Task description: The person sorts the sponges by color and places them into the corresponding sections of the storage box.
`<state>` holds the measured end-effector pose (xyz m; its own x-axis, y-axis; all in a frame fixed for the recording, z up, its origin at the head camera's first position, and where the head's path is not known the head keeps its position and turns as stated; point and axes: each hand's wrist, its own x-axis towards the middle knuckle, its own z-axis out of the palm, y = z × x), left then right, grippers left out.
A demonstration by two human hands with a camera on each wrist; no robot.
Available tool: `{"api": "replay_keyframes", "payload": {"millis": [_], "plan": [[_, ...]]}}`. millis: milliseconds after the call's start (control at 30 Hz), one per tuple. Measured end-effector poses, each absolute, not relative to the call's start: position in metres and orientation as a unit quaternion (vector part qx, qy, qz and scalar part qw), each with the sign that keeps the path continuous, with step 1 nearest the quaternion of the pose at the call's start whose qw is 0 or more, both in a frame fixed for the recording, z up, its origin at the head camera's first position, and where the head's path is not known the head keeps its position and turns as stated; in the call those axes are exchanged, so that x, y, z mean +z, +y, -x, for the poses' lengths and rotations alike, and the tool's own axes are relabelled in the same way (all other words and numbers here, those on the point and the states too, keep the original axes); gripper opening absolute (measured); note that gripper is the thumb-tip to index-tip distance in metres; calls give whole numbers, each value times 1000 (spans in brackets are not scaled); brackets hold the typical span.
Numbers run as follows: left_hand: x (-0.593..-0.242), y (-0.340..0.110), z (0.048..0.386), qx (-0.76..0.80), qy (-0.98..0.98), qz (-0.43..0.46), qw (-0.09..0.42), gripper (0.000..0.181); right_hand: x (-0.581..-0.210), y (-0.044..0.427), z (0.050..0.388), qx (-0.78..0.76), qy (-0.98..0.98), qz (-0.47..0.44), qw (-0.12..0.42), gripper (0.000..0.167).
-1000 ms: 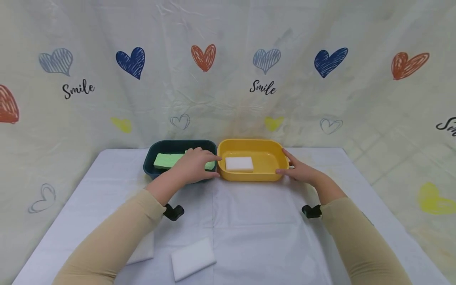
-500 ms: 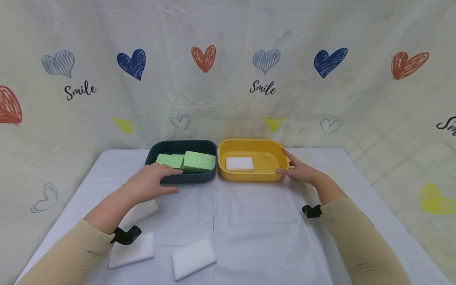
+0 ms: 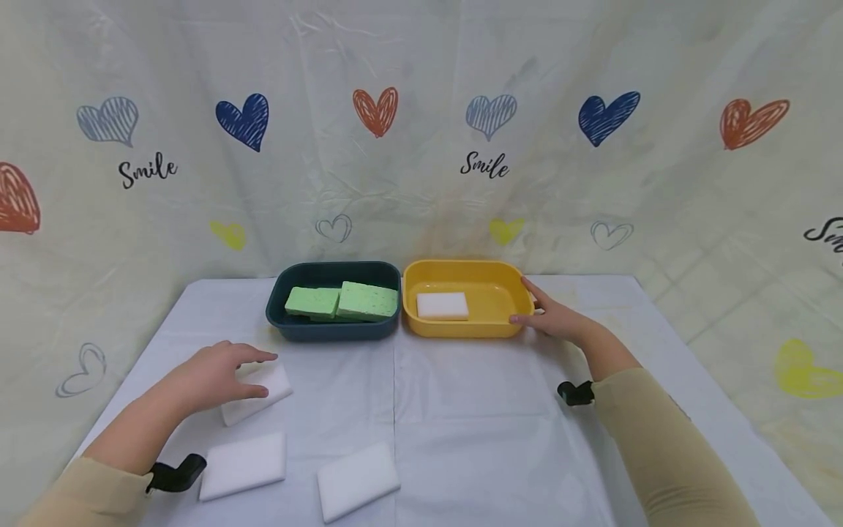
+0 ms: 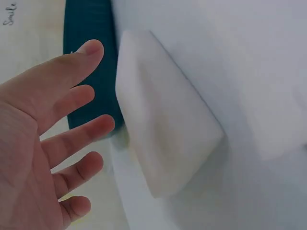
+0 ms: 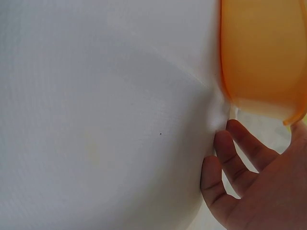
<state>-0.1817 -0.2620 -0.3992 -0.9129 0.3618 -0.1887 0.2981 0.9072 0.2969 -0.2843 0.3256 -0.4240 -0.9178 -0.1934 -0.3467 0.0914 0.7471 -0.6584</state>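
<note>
My left hand (image 3: 211, 377) hovers with spread fingers over a white sponge block (image 3: 266, 388) at the left of the table, holding nothing. In the left wrist view that hand (image 4: 57, 129) is beside the white block (image 4: 163, 115), with a visible gap between them. My right hand (image 3: 556, 318) holds the right end of the yellow tray (image 3: 470, 329), thumb near its front corner and a finger at the back. The right wrist view shows the hand (image 5: 268, 177) at the tray's end (image 5: 261, 57). One white block (image 3: 441, 306) lies inside the tray.
A dark green tray (image 3: 336, 331) with several green blocks (image 3: 367, 300) stands against the yellow tray's left side. Two more white blocks (image 3: 244, 466) (image 3: 358, 481) lie nearer the front edge. A printed cloth (image 3: 421, 197) hangs behind the table.
My left hand has moved from the dark green tray down and left to above the white block, uncovering the green blocks. My right hand has stayed at the yellow tray.
</note>
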Motion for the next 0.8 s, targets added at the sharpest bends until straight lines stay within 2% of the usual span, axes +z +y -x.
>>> {"api": "replay_keyframes", "payload": {"millis": [333,633,800], "plan": [[-417,-275,179,116,969,-183,121,62,-423,325,283,-357,913,31,197,111],[-419,-279,175,106,969,-186,124,72,-418,323,281,-357,912,27,200,112],[-422,-279,175,106,969,-191,114,69,-419,324,281,-354,913,27,201,110]]}}
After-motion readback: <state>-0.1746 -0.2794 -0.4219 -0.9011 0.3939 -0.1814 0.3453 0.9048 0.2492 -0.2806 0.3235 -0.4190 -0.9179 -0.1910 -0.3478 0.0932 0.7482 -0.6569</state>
